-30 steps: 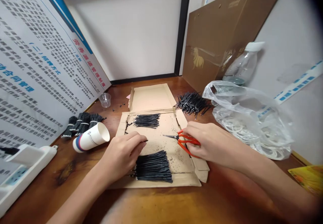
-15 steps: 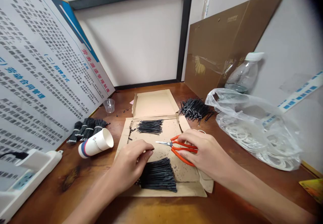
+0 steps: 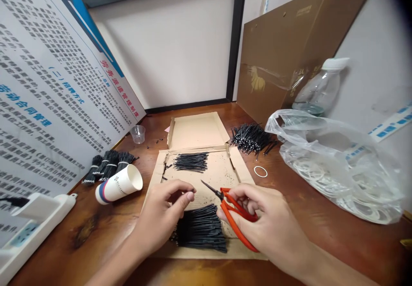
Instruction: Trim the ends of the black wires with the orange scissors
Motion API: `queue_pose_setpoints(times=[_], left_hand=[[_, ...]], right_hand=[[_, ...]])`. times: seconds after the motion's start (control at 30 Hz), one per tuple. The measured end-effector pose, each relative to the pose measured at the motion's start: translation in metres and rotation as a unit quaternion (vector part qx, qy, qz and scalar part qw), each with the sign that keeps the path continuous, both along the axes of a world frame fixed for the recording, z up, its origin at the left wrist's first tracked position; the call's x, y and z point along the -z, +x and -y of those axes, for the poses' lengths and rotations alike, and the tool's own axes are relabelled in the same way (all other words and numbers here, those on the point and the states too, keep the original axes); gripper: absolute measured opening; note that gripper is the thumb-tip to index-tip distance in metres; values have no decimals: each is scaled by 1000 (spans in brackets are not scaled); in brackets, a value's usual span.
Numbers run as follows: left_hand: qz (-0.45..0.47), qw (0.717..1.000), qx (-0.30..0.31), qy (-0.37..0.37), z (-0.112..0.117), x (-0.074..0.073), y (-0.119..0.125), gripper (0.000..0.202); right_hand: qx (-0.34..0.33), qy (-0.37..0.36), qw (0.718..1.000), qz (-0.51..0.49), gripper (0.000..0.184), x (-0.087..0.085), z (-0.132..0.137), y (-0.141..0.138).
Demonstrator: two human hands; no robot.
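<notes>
My right hand (image 3: 260,217) is wrapped round the red handles of a pair of scissors (image 3: 236,217), whose slim blades point up and left. The tips lie just right of my left hand (image 3: 172,204). Thumb and forefinger of that hand are pinched together, with a tiny dark end showing between them; what it belongs to is hidden. Below both hands, a large row of short black wires (image 3: 202,230) lies on the opened cardboard box (image 3: 212,187). A smaller row of black wires (image 3: 191,161) rests farther up on the same cardboard.
A heap of black wires (image 3: 251,138) lies behind on the right, near a white rubber band (image 3: 260,171) and a plastic bag of white bands (image 3: 337,170). At left are a tipped paper cup (image 3: 120,185), tied wire bundles (image 3: 109,163), a clear cup (image 3: 138,134) and a power strip (image 3: 41,230).
The scissors have turned in my right hand, which moved slightly nearer and right, uncovering the white rubber band. My left hand keeps its pinch in nearly the same place. The view shifted slightly.
</notes>
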State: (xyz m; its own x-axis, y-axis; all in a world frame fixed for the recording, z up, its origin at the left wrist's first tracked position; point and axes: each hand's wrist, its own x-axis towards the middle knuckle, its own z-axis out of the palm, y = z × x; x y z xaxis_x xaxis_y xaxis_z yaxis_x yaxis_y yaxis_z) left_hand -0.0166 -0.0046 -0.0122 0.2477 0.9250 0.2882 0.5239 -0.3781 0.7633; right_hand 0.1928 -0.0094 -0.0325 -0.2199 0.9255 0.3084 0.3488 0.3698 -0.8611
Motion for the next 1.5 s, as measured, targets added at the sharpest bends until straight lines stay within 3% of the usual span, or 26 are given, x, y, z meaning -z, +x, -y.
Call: queue_pose_setpoints(times=[0.17,0.37,0.53,0.73,0.93,1.5], left_hand=[[61,997,-23,-31,3,-1,5,10],[20,997,-41,-62,15,-6,13,11],[13,999,-27,-12,22,-7,18,8],[34,999,-37,20,26,-12,25,8],[106,993,-45,18,28,-11,29,7],[107,993,-46,31,24,-7,25,5]], right_hand=[[-10,83,995,51,11,0,6,3],[-13,140,989,48,4,3,4,5],[-23,174,984,41,3,5,7,5],[13,231,971,64,10,0,12,8],[16,257,964,70,8,-5,12,10],[3,282,955,89,4,-5,16,9]])
